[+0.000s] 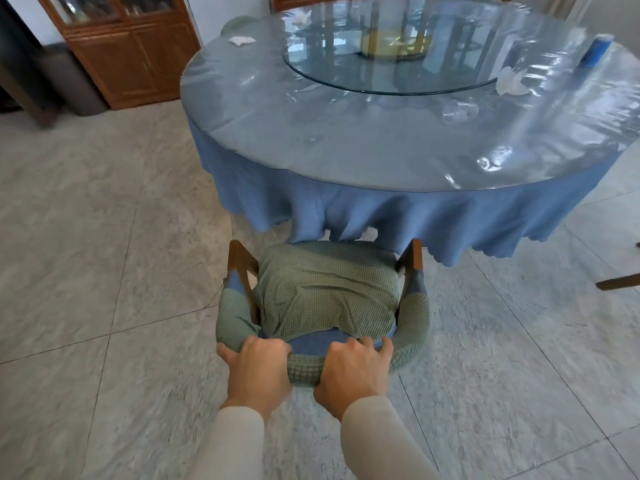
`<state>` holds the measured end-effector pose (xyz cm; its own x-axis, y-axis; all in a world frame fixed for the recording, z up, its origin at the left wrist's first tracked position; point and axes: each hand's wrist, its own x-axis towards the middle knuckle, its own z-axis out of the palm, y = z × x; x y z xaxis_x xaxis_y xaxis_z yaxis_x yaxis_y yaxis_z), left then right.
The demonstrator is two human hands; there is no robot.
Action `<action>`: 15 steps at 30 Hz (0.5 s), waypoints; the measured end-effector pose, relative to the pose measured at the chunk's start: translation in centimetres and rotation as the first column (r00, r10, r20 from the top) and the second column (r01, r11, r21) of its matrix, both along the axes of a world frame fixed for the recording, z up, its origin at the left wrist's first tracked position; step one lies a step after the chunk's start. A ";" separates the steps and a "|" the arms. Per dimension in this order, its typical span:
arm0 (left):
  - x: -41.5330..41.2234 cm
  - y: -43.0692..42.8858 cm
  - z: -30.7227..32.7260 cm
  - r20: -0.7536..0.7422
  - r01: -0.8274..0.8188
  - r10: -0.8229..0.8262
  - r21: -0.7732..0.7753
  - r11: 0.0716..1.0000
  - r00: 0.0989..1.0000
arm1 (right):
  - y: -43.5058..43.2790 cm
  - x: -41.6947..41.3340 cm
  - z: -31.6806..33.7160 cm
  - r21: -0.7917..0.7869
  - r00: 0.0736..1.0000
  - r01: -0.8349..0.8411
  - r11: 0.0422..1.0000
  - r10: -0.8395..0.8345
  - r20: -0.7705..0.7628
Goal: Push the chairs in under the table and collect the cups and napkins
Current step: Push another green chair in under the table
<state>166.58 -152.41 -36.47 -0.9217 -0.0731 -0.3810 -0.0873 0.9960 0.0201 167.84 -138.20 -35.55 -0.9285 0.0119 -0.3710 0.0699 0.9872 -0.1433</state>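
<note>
Chair back is being gripped in the curled left hand and right hand (rigid frame, loose cover probably slipping).

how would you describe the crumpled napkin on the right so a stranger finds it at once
Start at the round table with the blue cloth and go to its right side, just outside the glass turntable. The napkin lies there, between the tall blue cup behind it and the clear cups in front. The other napkins sit at the far left.
</note>
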 end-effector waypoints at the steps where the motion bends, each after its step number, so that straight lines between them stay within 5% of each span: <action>1: -1.0 -0.2 0.1 -0.002 0.003 -0.003 0.004 1.000 1.000 | -0.2 -1.0 -0.1 0.002 1.000 0.000 1.000 0.000 -0.005; 15: -14.8 -4.7 1.1 0.076 0.086 -0.087 0.017 0.996 0.993 | -4.9 -13.9 0.5 0.066 0.999 0.053 0.996 -0.054 0.010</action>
